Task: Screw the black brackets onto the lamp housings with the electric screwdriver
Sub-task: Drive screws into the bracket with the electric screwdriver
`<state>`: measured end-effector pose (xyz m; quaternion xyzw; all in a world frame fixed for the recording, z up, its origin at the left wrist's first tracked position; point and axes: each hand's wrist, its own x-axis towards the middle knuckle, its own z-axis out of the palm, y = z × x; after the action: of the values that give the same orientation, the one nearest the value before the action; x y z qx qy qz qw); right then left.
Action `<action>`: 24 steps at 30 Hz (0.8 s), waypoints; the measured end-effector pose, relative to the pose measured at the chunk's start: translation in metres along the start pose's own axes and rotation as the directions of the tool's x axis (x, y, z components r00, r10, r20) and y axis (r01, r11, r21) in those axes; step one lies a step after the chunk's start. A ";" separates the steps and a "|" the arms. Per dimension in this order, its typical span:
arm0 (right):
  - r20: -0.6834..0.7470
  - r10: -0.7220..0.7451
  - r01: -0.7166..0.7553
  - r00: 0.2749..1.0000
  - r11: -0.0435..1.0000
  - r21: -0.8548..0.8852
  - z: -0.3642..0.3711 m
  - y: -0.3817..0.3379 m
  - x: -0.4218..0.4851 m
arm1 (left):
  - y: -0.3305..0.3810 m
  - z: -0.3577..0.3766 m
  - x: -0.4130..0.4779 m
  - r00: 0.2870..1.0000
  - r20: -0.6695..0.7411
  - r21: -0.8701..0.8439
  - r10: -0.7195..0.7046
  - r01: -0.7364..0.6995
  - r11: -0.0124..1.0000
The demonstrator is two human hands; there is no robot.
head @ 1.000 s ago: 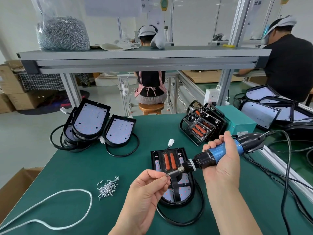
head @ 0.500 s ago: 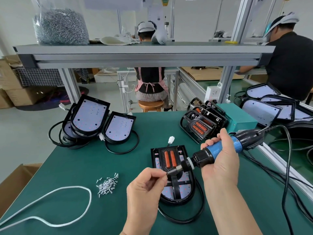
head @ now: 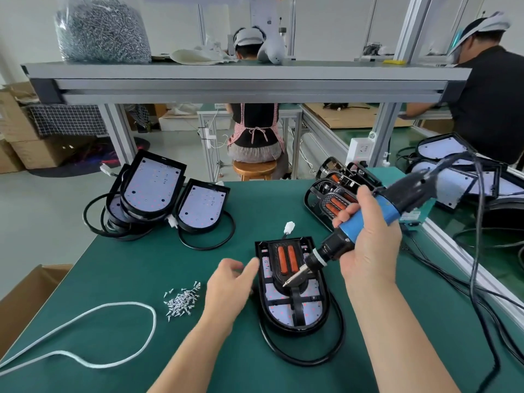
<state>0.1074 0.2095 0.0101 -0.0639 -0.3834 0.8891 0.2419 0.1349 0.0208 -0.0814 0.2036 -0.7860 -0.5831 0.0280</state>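
A black lamp housing lies on the green table in front of me, with a black bracket carrying two orange strips set in it. My right hand grips the blue electric screwdriver, its bit tip hovering over the bracket's lower middle. My left hand rests beside the housing's left edge, fingers relaxed, thumb touching the rim. A small heap of silver screws lies just left of that hand.
Several bare housings are stacked at the back left, finished ones at the back right. A white cord loops at the front left. The screwdriver's black cable hangs on the right. A bag of screws sits on the shelf.
My left hand has let go of the bit tip and dropped to the housing's left edge. The screwdriver has tilted steeper, tip lowered toward the bracket.
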 end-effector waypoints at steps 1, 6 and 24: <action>0.042 -0.009 0.011 0.999 0.999 -0.033 0.003 0.002 -0.001 | 0.005 0.005 0.005 0.999 0.043 0.065 -0.006 0.003 0.998; 0.247 -0.057 0.112 0.967 0.970 -0.214 0.017 0.019 -0.007 | 0.022 0.024 0.016 0.992 0.128 0.306 0.023 -0.061 0.950; 0.367 -0.009 0.123 0.930 0.950 -0.286 0.020 0.037 -0.010 | 0.013 0.030 0.025 0.989 0.140 0.289 0.041 -0.080 0.954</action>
<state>0.0956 0.1698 -0.0031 0.0774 -0.5554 0.8071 0.1846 0.0998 0.0425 -0.0839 0.1421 -0.8698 -0.4711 -0.0368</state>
